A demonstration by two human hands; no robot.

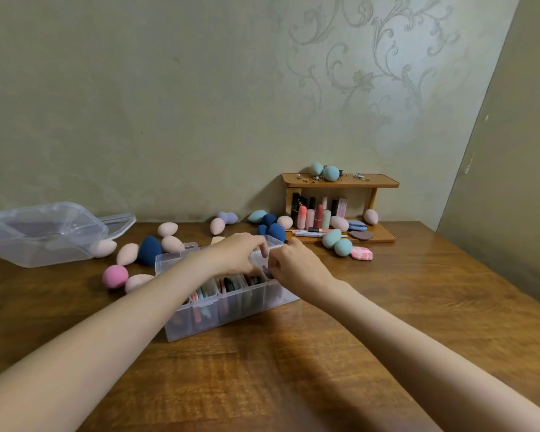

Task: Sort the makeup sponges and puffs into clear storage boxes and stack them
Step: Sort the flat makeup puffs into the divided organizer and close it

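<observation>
Where the wooden table (387, 322) lies nearest, a clear storage box (219, 307) stands open with flat puffs (228, 283) packed on edge in its compartments, and over its far end the left hand (234, 254) curls its fingers down at the rim while the right hand (296, 265) pinches something small just beside it, though what either one grips I cannot tell. Farther back, egg-shaped sponges (128, 254) in peach, navy and pink lie loose on the table beside a second clear box (44, 235) tipped on its side. Against the wall stands a small wooden shelf (340, 180) with lipsticks (312, 215) below and two teal sponges (325, 171) on top.
</observation>
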